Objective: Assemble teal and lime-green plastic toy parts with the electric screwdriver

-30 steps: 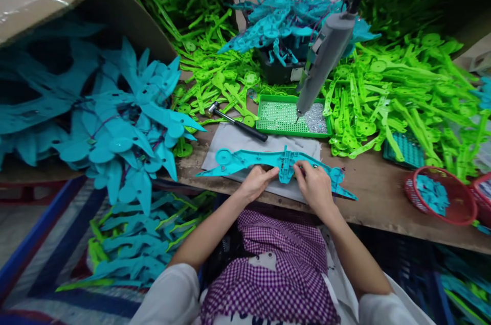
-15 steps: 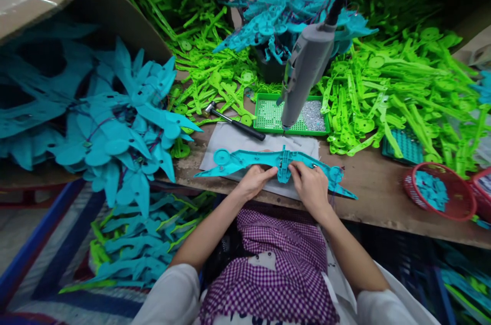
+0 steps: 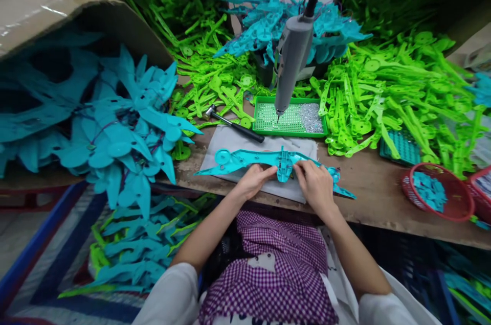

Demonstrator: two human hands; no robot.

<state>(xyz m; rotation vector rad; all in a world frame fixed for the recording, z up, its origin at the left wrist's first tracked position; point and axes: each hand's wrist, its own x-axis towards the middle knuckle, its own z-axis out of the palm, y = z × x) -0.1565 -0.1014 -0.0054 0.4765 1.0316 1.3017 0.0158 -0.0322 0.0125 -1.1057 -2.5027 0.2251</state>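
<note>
A long blue plastic part [image 3: 249, 156] with pointed ends and a raised middle piece lies across a white cloth [image 3: 215, 143] at the table's front. My left hand [image 3: 254, 181] is closed on its lower edge, thumb against the left of the middle piece. Just right of that piece, my right hand [image 3: 315, 184] has its fingers pinched together at the part; whether a wire or something small is between them is too small to make out. Above the part hangs a grey electric screwdriver [image 3: 293, 62], its tip over a green tray [image 3: 264, 116] of small silver screws [image 3: 311, 116].
A hammer [image 3: 245, 131] rests on the cloth's back edge. Green plastic parts [image 3: 383, 90] are heaped on both sides. Blue parts [image 3: 118, 136] spill from a carton at left. A red basket [image 3: 460, 202] with small blue pieces stands at right.
My right hand has shifted slightly right, away from the middle piece. The hanging screwdriver has swung left and up. My left hand and the blue part stay nearly in place.
</note>
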